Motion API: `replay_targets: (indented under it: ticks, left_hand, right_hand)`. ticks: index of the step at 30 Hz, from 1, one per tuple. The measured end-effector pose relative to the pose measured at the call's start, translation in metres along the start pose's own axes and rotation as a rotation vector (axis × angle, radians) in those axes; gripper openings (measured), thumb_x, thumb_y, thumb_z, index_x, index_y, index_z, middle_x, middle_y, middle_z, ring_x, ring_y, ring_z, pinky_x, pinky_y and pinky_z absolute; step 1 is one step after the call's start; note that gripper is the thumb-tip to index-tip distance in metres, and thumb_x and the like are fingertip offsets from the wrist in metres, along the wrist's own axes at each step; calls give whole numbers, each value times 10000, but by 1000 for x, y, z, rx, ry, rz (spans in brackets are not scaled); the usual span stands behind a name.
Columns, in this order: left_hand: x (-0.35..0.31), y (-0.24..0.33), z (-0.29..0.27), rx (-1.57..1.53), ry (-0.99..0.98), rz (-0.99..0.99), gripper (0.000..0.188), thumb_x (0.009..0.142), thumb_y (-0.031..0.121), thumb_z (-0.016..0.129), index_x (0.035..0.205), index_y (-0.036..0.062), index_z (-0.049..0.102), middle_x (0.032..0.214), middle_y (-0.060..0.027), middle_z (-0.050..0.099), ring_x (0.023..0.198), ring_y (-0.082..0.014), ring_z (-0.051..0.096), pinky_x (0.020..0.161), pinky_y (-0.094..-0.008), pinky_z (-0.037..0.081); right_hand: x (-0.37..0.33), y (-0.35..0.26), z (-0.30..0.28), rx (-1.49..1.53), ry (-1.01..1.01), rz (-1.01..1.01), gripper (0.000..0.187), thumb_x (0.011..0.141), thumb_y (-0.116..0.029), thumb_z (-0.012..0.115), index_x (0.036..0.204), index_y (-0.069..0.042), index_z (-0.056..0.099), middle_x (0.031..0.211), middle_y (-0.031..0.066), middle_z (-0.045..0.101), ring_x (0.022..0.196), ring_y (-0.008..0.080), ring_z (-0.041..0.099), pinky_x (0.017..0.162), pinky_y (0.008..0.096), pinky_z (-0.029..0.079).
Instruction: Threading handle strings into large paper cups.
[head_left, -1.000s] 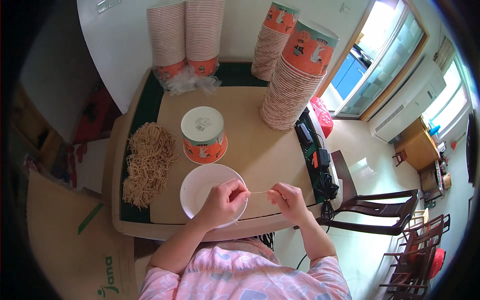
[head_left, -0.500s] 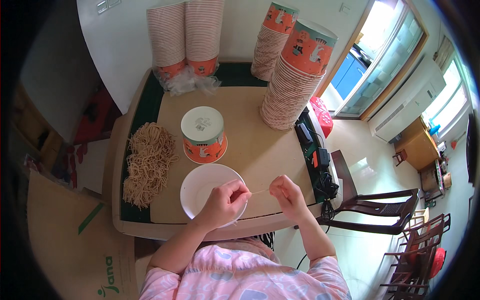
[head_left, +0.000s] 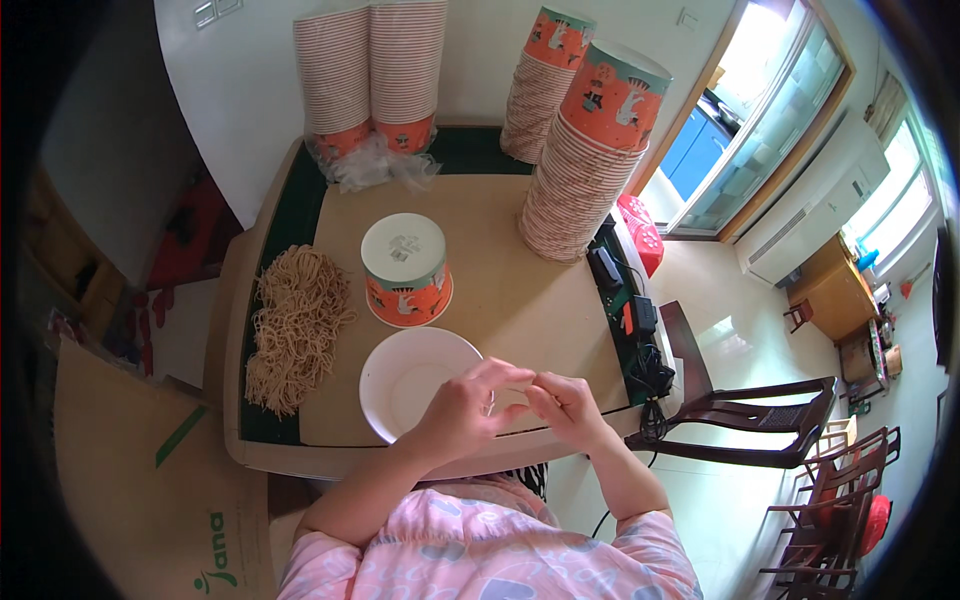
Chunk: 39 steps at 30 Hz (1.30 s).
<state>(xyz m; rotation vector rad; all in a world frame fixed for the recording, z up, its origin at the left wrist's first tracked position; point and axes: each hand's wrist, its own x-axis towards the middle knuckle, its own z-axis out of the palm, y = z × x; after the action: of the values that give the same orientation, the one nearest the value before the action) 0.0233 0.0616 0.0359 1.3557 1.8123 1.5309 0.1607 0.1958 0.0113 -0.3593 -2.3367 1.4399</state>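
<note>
Left hand (head_left: 462,408) and right hand (head_left: 566,402) together over lid (head_left: 408,380), fingers touching. Curled, gripping something too small to tell. Upturned cup (head_left: 406,268) and noodles (head_left: 292,326) nearby on tabletop (head_left: 500,290).

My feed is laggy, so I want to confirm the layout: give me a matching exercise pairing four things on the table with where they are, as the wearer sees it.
Things:
1. White lid
2. Upside-down orange cup
3. Pile of tan elastic bands
4. Black charger and cables

Places:
A. Along the table's left side
B. On the table's right edge
C. Just beyond the white lid, near the table's middle
D. Partly under the left hand, which meets the right hand

Pairs: 1-D, 2-C, 3-A, 4-B
</note>
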Motion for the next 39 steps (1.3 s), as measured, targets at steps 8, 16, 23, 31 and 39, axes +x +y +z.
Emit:
replay_targets:
  ticks: [8,16,23,31,39]
  left_hand:
    - [1,-15,4,-158,-123,-263,104,838,132,691,892,46,716,573,26,542,521,-28,385,472,-253,335]
    - [3,-26,4,-332,-128,-256,114,871,123,668,910,23,709,700,24,654,553,-4,446,500,-205,380]
    - [3,-28,2,-351,-184,-304,126,882,123,659,924,12,701,749,-2,682,613,-9,539,537,-196,428]
    - [3,-28,1,-360,-195,-300,132,885,125,653,922,8,700,738,-3,674,609,-13,529,542,-200,430]
    - [3,-28,-1,-342,-206,-308,133,889,126,646,920,6,694,739,-4,671,608,-11,525,540,-198,426]
  right_hand:
    - [-3,12,-5,-45,46,13,134,896,-103,616,831,7,577,647,99,514,610,185,493,568,308,410]
    - [6,-3,-10,-463,256,-589,358,691,-19,779,1013,-55,626,848,58,627,713,212,587,673,330,457]
    - [6,-2,-16,-677,175,-683,305,708,-100,738,1002,-86,658,854,13,617,723,176,563,712,343,425]
    - [7,-2,-19,-674,152,-723,211,711,-113,740,906,-85,665,847,6,605,706,173,554,724,345,418]
    - [11,1,-15,-640,90,-660,265,744,-104,726,992,-89,634,873,8,603,734,183,567,722,345,421]
